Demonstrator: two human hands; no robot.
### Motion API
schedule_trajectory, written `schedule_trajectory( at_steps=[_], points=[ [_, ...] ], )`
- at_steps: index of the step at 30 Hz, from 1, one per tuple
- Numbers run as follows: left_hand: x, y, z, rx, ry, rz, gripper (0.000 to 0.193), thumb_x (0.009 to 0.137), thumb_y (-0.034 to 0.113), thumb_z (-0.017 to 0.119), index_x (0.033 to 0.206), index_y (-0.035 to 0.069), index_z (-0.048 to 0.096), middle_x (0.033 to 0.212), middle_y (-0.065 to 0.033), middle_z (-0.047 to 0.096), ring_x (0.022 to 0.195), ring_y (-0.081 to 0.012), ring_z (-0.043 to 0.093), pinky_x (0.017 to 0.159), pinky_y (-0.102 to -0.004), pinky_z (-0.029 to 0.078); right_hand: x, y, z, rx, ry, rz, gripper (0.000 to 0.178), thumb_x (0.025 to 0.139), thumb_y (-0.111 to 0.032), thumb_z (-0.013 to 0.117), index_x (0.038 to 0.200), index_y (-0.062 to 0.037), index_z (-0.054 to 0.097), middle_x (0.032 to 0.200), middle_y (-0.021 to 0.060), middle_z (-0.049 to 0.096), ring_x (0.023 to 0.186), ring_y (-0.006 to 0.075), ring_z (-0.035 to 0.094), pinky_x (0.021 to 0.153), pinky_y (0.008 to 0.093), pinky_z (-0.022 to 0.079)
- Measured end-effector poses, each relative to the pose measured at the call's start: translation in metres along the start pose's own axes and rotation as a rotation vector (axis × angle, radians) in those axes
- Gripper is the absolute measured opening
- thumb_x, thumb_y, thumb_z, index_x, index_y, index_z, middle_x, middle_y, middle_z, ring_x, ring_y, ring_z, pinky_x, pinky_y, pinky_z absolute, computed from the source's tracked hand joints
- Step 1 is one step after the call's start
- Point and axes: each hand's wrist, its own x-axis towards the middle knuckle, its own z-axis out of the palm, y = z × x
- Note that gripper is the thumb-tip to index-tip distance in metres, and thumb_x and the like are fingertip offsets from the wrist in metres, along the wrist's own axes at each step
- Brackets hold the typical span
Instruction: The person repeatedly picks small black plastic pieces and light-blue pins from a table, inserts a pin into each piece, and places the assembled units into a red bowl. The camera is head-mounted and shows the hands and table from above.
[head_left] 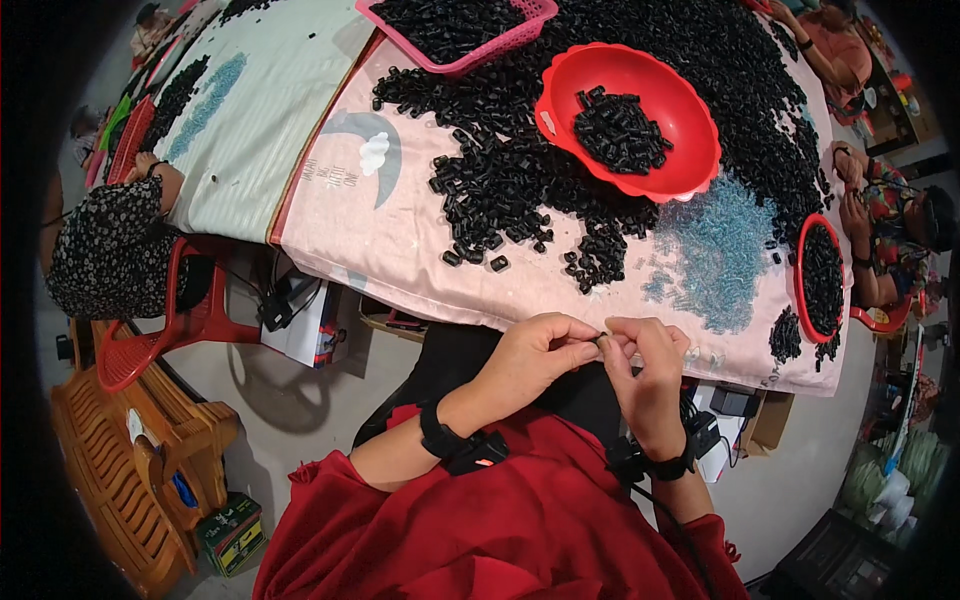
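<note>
My left hand (540, 360) and my right hand (648, 375) meet just off the near table edge, both closed in a pinch. Between their fingertips shows a sliver of a small black plastic piece (601, 339); the fingers hide most of it. Beyond them, small black plastic pieces (490, 200) lie heaped on the pink cloth (400, 235). A scalloped red bowl (690, 115) rests on the heap, with more black pieces inside. Right of centre spreads a pile of small clear bluish pieces (722, 260).
A pink basket (470, 62) of black pieces stands at the far side. To the right is a red oval basket (803, 285), also filled. Other people sit at both sides. A red chair (195, 310) and a wooden bench (125, 460) stand at the left.
</note>
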Motion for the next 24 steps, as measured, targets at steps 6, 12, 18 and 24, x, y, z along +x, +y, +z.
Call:
schedule_trajectory(
  at_steps=[6, 12, 18, 24],
  points=[
    [-0.001, 0.001, -0.001, -0.090, -0.022, -0.086, 0.025, 0.103, 0.014, 0.072, 0.121, -0.003, 0.072, 0.105, -0.0043, 0.074, 0.092, -0.0091, 0.067, 0.084, -0.0255, 0.056, -0.005, 0.001, -0.005, -0.170, -0.086, -0.100, 0.024, 0.088, -0.007, 0.077, 0.111, -0.0060, 0.072, 0.091, 0.0036, 0.068, 0.086, 0.0231, 0.065, 0.094, 0.0432, 0.037],
    [-0.002, 0.003, -0.003, -0.227, -0.034, -0.130, 0.025, 0.103, 0.016, 0.071, 0.117, -0.005, 0.072, 0.102, -0.0056, 0.075, 0.088, -0.0087, 0.069, 0.081, -0.0240, 0.057, -0.001, -0.021, -0.017, -0.332, -0.197, -0.144, 0.033, 0.087, -0.018, 0.078, 0.116, -0.0058, 0.070, 0.101, 0.0055, 0.067, 0.097, 0.0232, 0.063, 0.102, 0.0486, 0.033],
    [-0.002, 0.004, -0.004, -0.246, -0.099, -0.155, 0.023, 0.103, 0.016, 0.072, 0.117, -0.003, 0.073, 0.102, -0.0052, 0.075, 0.089, -0.0102, 0.068, 0.083, -0.0262, 0.056, -0.005, -0.016, -0.013, -0.418, -0.191, -0.175, 0.031, 0.085, -0.023, 0.079, 0.111, -0.0092, 0.069, 0.098, 0.0044, 0.065, 0.095, 0.0223, 0.062, 0.104, 0.0491, 0.031],
    [0.000, 0.002, -0.004, -0.301, -0.119, -0.173, 0.018, 0.103, 0.017, 0.072, 0.108, 0.000, 0.073, 0.097, -0.0029, 0.073, 0.085, -0.0087, 0.065, 0.081, -0.0258, 0.054, -0.007, -0.018, -0.009, -0.414, -0.135, -0.217, 0.032, 0.081, -0.023, 0.081, 0.107, -0.0088, 0.068, 0.093, 0.0043, 0.065, 0.091, 0.0237, 0.061, 0.101, 0.0488, 0.032]
  ],
)
